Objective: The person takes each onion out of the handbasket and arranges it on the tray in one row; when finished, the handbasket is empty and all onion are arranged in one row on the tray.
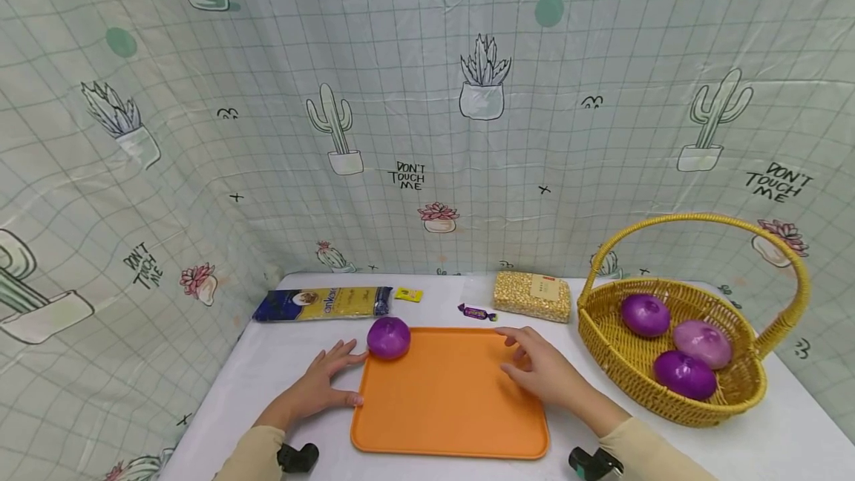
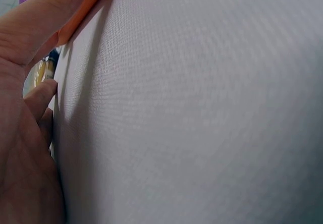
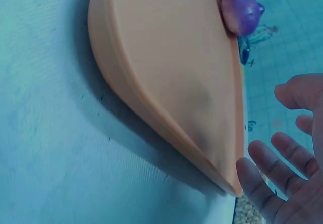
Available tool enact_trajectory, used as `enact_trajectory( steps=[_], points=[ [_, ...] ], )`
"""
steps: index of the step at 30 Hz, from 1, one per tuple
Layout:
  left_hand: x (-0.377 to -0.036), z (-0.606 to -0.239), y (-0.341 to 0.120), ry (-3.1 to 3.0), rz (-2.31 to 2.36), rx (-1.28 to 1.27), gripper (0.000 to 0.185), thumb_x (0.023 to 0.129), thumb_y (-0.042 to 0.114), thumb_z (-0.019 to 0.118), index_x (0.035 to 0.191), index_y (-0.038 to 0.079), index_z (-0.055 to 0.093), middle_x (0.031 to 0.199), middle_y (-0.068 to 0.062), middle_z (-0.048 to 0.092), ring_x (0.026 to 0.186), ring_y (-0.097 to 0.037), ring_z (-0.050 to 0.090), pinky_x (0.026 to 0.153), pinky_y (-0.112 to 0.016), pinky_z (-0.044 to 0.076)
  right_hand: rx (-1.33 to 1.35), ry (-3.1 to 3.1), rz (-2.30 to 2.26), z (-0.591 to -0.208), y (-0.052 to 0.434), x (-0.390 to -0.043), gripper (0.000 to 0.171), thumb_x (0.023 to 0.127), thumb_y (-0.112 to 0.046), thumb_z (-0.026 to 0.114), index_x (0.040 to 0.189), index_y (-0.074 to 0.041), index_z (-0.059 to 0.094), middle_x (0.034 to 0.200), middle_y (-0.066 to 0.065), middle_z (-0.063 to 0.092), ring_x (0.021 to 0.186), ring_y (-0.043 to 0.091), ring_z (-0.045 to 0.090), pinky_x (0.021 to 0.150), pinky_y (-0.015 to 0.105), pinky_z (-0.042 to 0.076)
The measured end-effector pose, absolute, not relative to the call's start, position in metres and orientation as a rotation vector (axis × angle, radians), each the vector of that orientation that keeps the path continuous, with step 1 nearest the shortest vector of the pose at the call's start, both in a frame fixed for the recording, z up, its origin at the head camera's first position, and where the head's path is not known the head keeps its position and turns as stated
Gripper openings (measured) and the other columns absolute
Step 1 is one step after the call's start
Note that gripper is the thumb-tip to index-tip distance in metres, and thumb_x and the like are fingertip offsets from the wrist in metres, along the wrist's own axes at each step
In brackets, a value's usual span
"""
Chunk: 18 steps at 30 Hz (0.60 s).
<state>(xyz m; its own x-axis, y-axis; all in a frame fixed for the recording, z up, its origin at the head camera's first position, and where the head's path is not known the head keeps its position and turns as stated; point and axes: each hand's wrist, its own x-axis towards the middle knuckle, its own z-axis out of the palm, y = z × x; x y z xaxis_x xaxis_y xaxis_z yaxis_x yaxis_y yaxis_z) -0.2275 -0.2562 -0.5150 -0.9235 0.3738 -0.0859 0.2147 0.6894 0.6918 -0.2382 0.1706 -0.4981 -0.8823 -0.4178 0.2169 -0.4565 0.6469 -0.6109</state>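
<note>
A purple onion (image 1: 389,338) sits at the far left corner of an orange tray (image 1: 454,399). My left hand (image 1: 317,386) rests by the tray's left edge, thumb and fingers spread, with the thumb tip right at the rim. In the left wrist view its palm (image 2: 22,148) lies low along the white tabletop. My right hand (image 1: 544,371) hovers over the tray's right side, fingers loosely bent and nothing in them. The right wrist view shows those fingers (image 3: 270,166) apart, near a tray corner, with the onion at the opposite end.
A yellow wicker basket (image 1: 604,340) with a tall handle stands at right, holding three purple onions. Along the back lie a blue-and-yellow packet (image 1: 323,303), a small yellow packet (image 1: 408,295), a purple-wrapped candy (image 1: 477,312) and a bag of yellow kernels (image 1: 521,294). A patterned curtain hangs behind.
</note>
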Motion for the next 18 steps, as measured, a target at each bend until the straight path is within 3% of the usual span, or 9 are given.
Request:
enact_trajectory(
  steps=[9,18],
  points=[
    [-0.225,-0.512,-0.256,2.679,1.058,0.504,0.082,0.079,0.043,0.086,0.147,0.009,0.055,0.163,-0.025,0.027,0.152,-0.049,0.008,0.119,-0.068,-0.005,0.706,-2.765,1.088,-0.490,0.188,-0.230,0.055,0.092,-0.009,0.075,0.143,-0.011,0.054,0.115,0.010,0.060,0.093,0.020,0.062,0.073,0.029,0.057],
    [-0.226,-0.516,-0.257,2.679,1.075,0.502,0.083,0.078,0.045,0.086,0.147,0.009,0.056,0.163,-0.025,0.028,0.152,-0.049,0.009,0.119,-0.068,-0.004,0.653,-2.761,1.063,-0.487,0.210,-0.222,0.054,0.094,-0.010,0.073,0.144,-0.009,0.054,0.117,0.009,0.061,0.092,0.014,0.060,0.073,0.028,0.058]
  ],
)
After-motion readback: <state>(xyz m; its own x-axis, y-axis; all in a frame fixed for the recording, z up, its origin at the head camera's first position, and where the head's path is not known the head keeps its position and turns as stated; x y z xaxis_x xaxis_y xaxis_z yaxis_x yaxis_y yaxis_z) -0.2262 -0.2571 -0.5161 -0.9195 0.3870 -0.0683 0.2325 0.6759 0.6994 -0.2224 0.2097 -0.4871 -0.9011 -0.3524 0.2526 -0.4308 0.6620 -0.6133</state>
